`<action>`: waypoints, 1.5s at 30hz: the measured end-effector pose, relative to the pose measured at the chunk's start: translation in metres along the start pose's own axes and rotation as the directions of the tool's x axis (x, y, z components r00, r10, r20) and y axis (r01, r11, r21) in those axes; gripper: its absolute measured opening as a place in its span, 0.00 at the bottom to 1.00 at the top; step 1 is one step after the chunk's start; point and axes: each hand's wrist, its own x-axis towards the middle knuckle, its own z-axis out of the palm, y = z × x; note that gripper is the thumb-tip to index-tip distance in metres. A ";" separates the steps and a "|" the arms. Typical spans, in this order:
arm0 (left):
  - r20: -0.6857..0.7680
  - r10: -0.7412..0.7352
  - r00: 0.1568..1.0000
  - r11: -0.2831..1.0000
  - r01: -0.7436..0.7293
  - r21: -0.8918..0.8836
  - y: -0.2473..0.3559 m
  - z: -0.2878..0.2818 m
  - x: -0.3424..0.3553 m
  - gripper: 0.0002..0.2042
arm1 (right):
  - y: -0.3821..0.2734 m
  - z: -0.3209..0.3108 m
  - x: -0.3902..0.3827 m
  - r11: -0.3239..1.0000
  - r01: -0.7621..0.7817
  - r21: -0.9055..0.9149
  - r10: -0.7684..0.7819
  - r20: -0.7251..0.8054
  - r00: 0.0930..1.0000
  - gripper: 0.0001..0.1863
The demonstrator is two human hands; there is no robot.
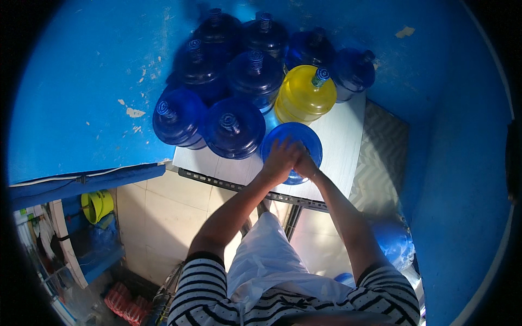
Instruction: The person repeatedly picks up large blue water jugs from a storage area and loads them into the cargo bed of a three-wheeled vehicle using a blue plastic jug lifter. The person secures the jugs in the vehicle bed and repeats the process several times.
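Note:
At the front edge of a white table [212,163], a blue water jug [277,136] stands under both my hands. My left hand [280,160] lies over its top with fingers curled at the middle, where the neck is. My right hand [304,163] is closed beside it at the same spot; the neck itself is hidden by my fingers. Just behind is a yellow jug [302,95] with an upright capped neck. To the left of my hands stands another dark blue jug [231,138].
Several more blue jugs [255,81] crowd the back of the table against a blue wall [87,98]. Another wall [457,179] rises at the right. Lower left are yellow buckets [98,206] and red items [125,301]. A plastic-wrapped blue bundle [394,244] sits lower right.

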 end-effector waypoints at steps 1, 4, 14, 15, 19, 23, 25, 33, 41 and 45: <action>-0.062 0.198 0.978 0.980 -0.200 -0.022 0.000 -0.001 0.000 0.18 | 0.004 0.006 -0.007 0.935 0.237 -0.265 -0.237 0.032 0.971 0.11; 0.249 0.255 0.935 0.931 -0.167 -0.324 -0.007 0.001 -0.002 0.17 | 0.006 0.019 -0.034 0.989 -0.146 0.035 0.137 0.197 0.971 0.14; 0.329 0.316 0.890 0.939 -0.244 -0.242 0.048 0.006 -0.087 0.11 | -0.027 0.060 -0.146 0.939 -0.343 0.020 0.322 0.295 0.900 0.13; 0.354 0.289 0.889 0.947 -0.209 -0.245 0.050 0.007 -0.096 0.10 | -0.025 0.063 -0.150 0.960 -0.280 -0.006 0.270 0.286 0.920 0.14; 0.456 0.220 0.862 0.941 -0.064 -0.332 0.054 0.013 -0.112 0.09 | -0.008 0.079 -0.164 0.986 -0.163 -0.037 0.165 0.354 0.921 0.15; 0.531 0.261 0.806 0.944 -0.098 -0.315 0.072 0.015 -0.120 0.11 | -0.003 0.097 -0.195 0.960 -0.212 0.181 0.157 0.277 0.948 0.09; 0.522 0.332 0.786 0.926 -0.166 -0.339 0.086 0.012 -0.132 0.12 | -0.010 0.106 -0.218 0.939 -0.282 0.197 0.231 0.248 0.941 0.08; 0.477 0.471 0.742 0.868 -0.293 -0.401 0.146 -0.056 -0.223 0.10 | -0.097 0.147 -0.326 0.923 -0.202 -0.327 0.301 0.287 0.909 0.13; 0.487 0.676 0.554 0.734 -0.450 -0.508 0.224 -0.172 -0.263 0.08 | -0.260 0.131 -0.441 0.787 -0.616 0.044 0.616 -0.001 0.788 0.25; 0.354 0.790 0.500 0.605 -0.545 -0.580 0.264 -0.191 -0.265 0.08 | -0.292 0.139 -0.490 0.694 -0.644 0.321 0.712 -0.173 0.681 0.28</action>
